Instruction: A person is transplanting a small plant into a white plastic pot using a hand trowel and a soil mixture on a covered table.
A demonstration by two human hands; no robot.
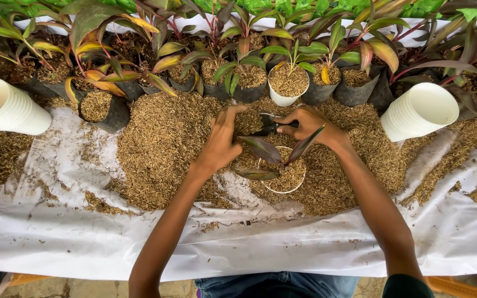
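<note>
While both hands work over the husk pile (pixel 161 143) at mid-tabletop, the left hand (pixel 220 140) lies flat-ish on the husks, fingers (pixel 233 113) apart and curled toward a black plastic grow bag (pixel 260 126), touching its near side. Right hand (pixel 308 124) has its fingers together, clamped on that same bag from the other side. Bag sits on the husks between the two hands, just behind the white pot (pixel 282 176).

White pot: near middle of the tabletop, in front of the hands, filled with husks, holding a small plant with dark purple-green leaves (pixel 263 149). One leaf crosses in front of the right wrist.

White sheet (pixel 56 232) covers the tabletop; husks spread over most of it, thinner toward the near edge.

Far edge: row of potted plants in black grow bags (pixel 106 107) with green, yellow and red leaves; one white pot with a green seedling (pixel 288 83) stands in that row, just behind the hands.

Left edge: stack of white pots (pixel 4 107) lying on its side, mouth toward the far left corner. Right side: second stack of white pots (pixel 418 113), also on its side, mouth facing the camera-right.

Near edge: person's blue jeans (pixel 277 284) show below the sheet.
</note>
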